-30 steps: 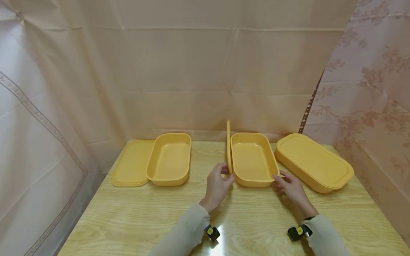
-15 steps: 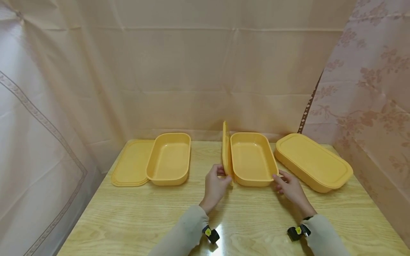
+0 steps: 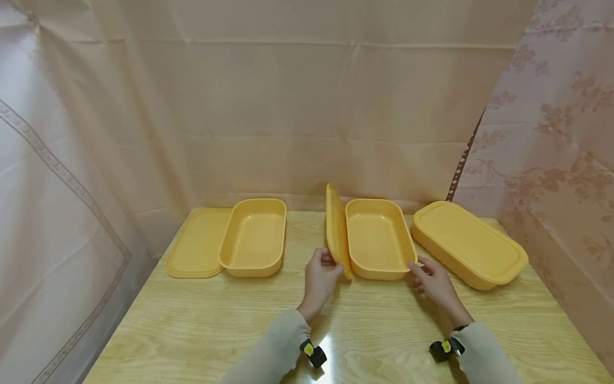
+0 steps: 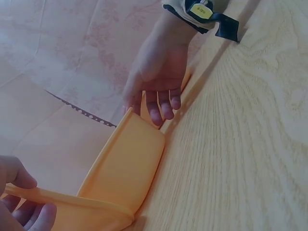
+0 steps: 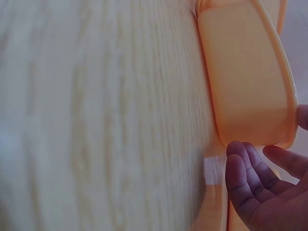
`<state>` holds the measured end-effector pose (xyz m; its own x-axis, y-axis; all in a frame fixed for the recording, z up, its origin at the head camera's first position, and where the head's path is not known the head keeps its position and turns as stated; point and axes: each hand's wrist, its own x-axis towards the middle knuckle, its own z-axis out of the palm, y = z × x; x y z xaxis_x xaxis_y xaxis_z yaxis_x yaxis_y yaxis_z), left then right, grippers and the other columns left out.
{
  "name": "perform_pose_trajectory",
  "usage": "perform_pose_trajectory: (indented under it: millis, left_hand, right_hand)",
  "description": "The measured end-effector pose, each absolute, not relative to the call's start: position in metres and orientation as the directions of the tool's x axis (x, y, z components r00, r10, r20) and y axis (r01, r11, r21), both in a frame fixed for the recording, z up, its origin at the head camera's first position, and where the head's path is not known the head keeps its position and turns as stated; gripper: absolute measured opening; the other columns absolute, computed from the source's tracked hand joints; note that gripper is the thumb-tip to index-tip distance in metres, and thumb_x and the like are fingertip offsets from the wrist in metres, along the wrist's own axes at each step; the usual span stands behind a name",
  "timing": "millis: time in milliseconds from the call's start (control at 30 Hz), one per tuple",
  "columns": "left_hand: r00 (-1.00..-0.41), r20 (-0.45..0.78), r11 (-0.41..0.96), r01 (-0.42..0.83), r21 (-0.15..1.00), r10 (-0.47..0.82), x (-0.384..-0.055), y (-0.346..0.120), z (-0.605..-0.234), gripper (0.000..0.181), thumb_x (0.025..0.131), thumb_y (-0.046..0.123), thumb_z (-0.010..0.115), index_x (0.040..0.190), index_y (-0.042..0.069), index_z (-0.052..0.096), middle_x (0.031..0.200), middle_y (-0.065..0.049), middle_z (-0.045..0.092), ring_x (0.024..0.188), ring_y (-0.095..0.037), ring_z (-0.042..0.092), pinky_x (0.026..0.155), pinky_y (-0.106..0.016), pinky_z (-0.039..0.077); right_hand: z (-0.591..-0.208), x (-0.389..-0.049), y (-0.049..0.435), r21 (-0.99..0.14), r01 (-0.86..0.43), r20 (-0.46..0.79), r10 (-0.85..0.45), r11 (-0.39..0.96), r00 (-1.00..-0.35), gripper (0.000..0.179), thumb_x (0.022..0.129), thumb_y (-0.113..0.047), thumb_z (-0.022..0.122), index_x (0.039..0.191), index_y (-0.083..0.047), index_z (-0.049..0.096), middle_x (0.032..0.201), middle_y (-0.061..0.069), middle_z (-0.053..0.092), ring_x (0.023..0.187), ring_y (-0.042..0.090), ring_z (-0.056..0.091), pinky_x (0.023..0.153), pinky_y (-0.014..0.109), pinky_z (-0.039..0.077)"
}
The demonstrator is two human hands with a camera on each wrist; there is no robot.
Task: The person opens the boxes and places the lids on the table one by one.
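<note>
My left hand (image 3: 318, 282) pinches the near edge of a yellow lid (image 3: 338, 232), which stands on its side, leaning left, beside an open yellow food container (image 3: 381, 275). The left wrist view shows the thumb over the lid's edge (image 4: 72, 198) and the fingers under it. At the container's near right corner, my right hand (image 3: 437, 285) holds the rim, thumb on the inner side and forefinger outside. Its other fingers hang loosely below the rim in the right wrist view, near the container's outer wall (image 5: 250, 82).
To the left, a second open yellow container (image 3: 253, 273) overlaps a flat lid (image 3: 198, 250). A lidded yellow container (image 3: 470, 242) lies at an angle on the right, close to the right hand. All rest on a wooden table (image 3: 216, 330) with a cloth curtain (image 3: 288, 106) behind.
The lid in my left hand has tipped from upright to the left, its top swinging away from the container, and the hand has shifted slightly left. My right hand stays at the corner.
</note>
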<state>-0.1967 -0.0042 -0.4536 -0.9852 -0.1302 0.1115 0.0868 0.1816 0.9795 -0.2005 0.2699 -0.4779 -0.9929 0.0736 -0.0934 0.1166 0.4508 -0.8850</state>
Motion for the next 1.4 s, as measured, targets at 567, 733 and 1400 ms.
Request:
perform_pose_trajectory:
  millis: [567,733,1400]
  left_hand:
    - [-0.981,0.044,0.062,0.033,0.998,-0.188,-0.194,-0.009,-0.457,0.025,0.076,-0.001,0.070,0.099,-0.003,0.062,0.094,-0.013,0.065,0.080,-0.013,0.060,0.071,-0.019,0.050]
    - [-0.976,0.045,0.035,0.039,0.999,-0.213,-0.194,-0.009,-0.460,0.025,0.075,-0.002,0.070,0.098,-0.005,0.063,0.094,-0.016,0.067,0.080,-0.015,0.061,0.071,-0.019,0.050]
    - [-0.974,-0.007,0.007,-0.009,1.000,-0.228,-0.189,-0.020,-0.469,0.018,0.086,0.007,0.071,0.101,-0.002,0.070,0.097,-0.013,0.071,0.087,-0.013,0.065,0.074,-0.023,0.054]
  right_hand:
    - [-0.478,-0.200,0.268,-0.893,0.113,-0.085,0.084,0.437,-0.993,0.048,0.101,-0.028,0.052,0.135,0.005,0.049,0.084,0.009,0.063,0.063,0.010,0.059,0.056,0.025,0.054]
    - [-0.477,-0.200,0.268,-0.886,0.118,-0.088,0.086,0.449,-0.992,0.047,0.102,-0.029,0.052,0.135,0.004,0.050,0.085,0.010,0.063,0.063,0.010,0.059,0.057,0.025,0.054]
    - [-0.479,-0.200,0.268,-0.895,0.126,-0.096,0.092,0.428,-0.991,0.049,0.102,-0.032,0.051,0.135,0.003,0.049,0.086,0.007,0.061,0.066,0.008,0.058,0.058,0.024,0.053]
